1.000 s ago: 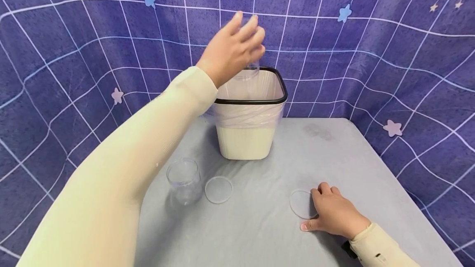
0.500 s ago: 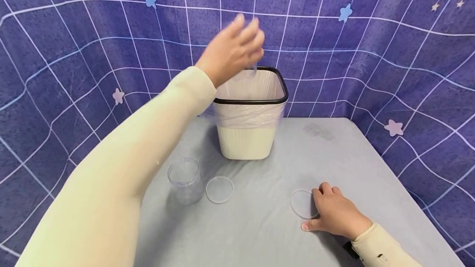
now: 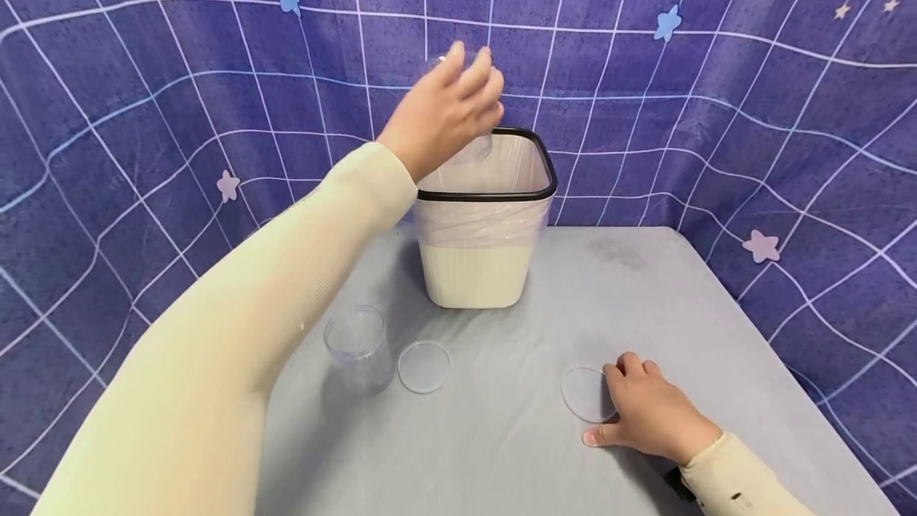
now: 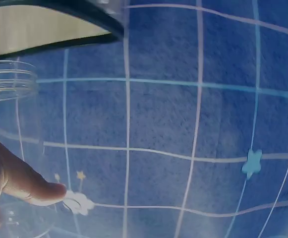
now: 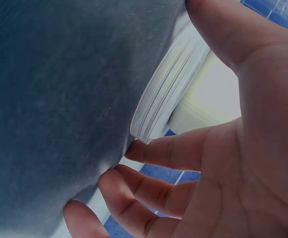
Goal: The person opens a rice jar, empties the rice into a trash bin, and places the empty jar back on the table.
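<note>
My left hand (image 3: 444, 111) grips a clear jar (image 4: 16, 116) above the black-rimmed bin (image 3: 476, 273). The jar is upturned, its threaded mouth towards the bin; in the head view the hand hides most of it. In the left wrist view the thumb lies along its side. On the table, my right hand (image 3: 653, 412) rests beside a clear round lid (image 3: 589, 395), thumb and fingers spread at its right edge. One fingertip appears to touch the lid rim in the right wrist view.
An upright clear jar (image 3: 361, 358) stands on the grey table (image 3: 501, 436), left of centre, with another clear lid (image 3: 424, 367) lying flat to its right. The bin has a plastic liner folded over its outside. Blue gridded curtain (image 3: 595, 86) surrounds the table's back and sides.
My left hand has come slightly down and to the left with the upturned jar, staying over the bin. My right hand, both lids and the standing jar have not visibly moved.
</note>
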Demonstrator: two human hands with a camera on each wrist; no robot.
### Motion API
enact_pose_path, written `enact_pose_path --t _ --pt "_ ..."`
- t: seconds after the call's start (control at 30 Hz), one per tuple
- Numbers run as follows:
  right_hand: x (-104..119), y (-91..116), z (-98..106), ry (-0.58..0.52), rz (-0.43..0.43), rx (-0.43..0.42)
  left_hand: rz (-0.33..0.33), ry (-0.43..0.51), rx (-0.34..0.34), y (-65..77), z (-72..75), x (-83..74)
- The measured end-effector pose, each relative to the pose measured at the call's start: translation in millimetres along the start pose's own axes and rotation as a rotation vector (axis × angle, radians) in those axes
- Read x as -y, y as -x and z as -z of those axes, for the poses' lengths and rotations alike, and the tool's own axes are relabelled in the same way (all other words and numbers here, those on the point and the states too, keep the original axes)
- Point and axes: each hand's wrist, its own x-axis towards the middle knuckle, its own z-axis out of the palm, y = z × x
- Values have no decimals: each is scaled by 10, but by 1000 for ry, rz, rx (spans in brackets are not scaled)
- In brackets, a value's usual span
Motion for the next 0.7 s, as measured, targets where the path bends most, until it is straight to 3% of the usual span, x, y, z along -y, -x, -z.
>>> enact_pose_path --t 0.07,0.17,0.4,0.5,0.6,0.7 --pt "7 5 -9 -1 3 0 98 74 -36 20 -5 7" --pt "16 -3 -9 -2 5 -3 295 226 -80 49 -10 58" --pt "25 8 -1 -3 5 8 638 554 51 196 51 137" --pt "17 11 -2 -1 2 1 764 670 69 263 73 162" --pt "7 -2 -6 2 -3 2 875 804 83 333 88 158" --pt "-4 -14 -4 3 -8 19 936 917 130 395 105 122"
